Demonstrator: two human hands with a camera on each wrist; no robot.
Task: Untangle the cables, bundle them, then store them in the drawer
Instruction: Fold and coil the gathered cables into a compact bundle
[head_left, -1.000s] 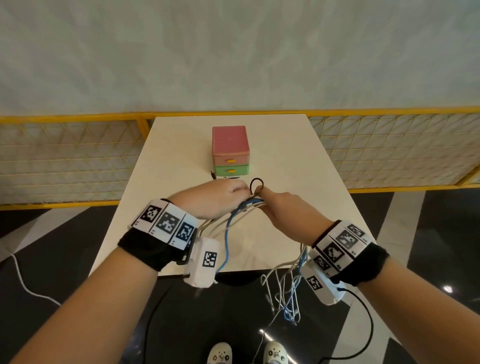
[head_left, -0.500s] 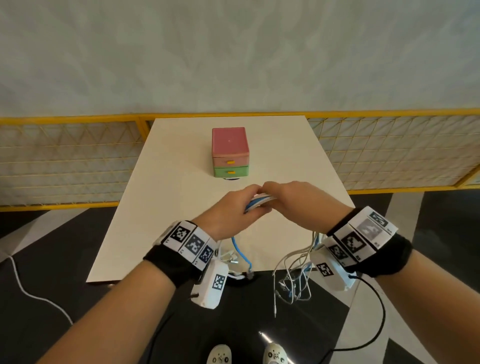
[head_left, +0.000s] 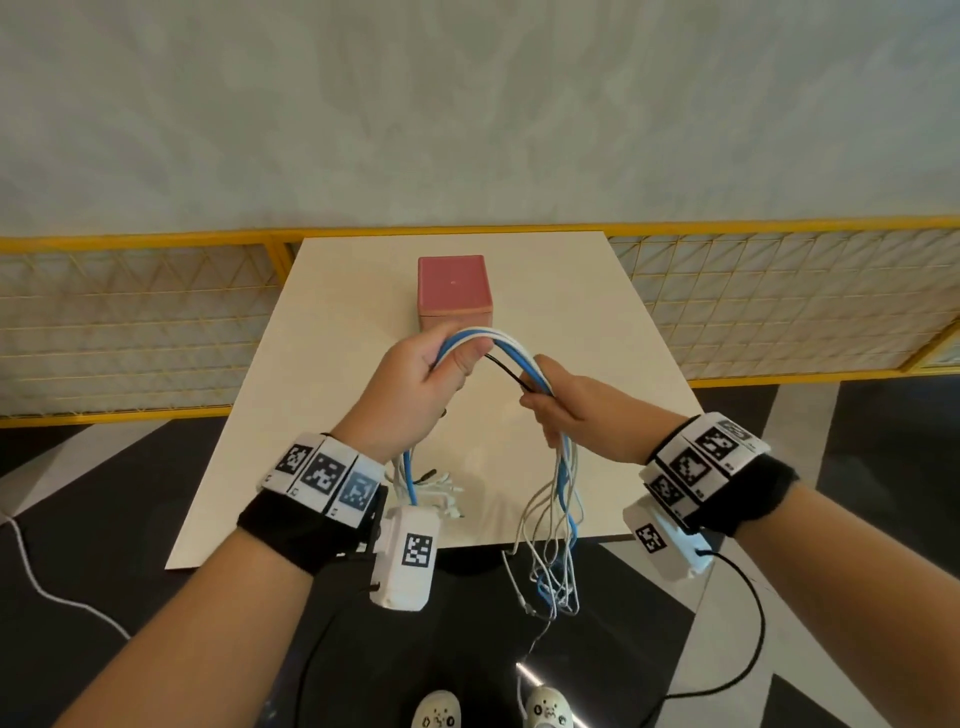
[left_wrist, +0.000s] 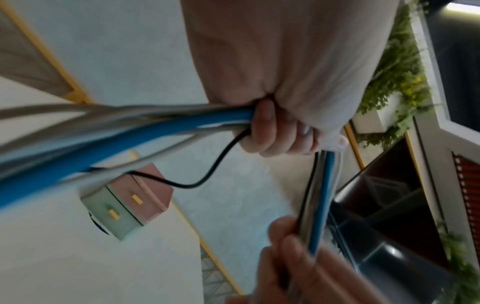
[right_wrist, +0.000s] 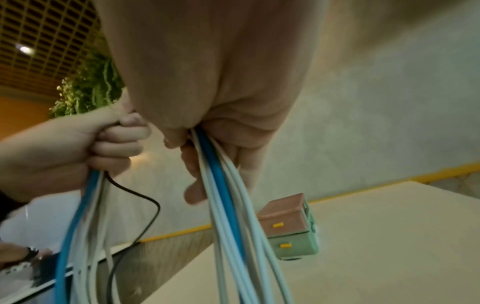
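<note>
A bundle of white and blue cables (head_left: 511, 340) arches between both hands above the table. My left hand (head_left: 447, 364) grips its left side, fingers curled round the strands (left_wrist: 145, 131). My right hand (head_left: 543, 397) grips the right side (right_wrist: 221, 185). The loose ends hang below each fist, the right ones past the table's front edge. A thin black cord (head_left: 506, 370) runs slack between the two hands (left_wrist: 207, 179). The small drawer unit (head_left: 454, 286), pink over green with yellow handles (right_wrist: 288, 228), stands behind the hands with both drawers closed.
The cream table (head_left: 597, 322) is bare around the drawer unit. A yellow mesh railing (head_left: 130, 322) runs behind and beside it. A white cable (head_left: 47, 587) lies on the dark floor at the left, and my shoes (head_left: 545, 709) show below.
Both hands have risen and moved apart. The cable bundle, pinched between touching hands before, now spans them in an arch, with the black cord stretched between.
</note>
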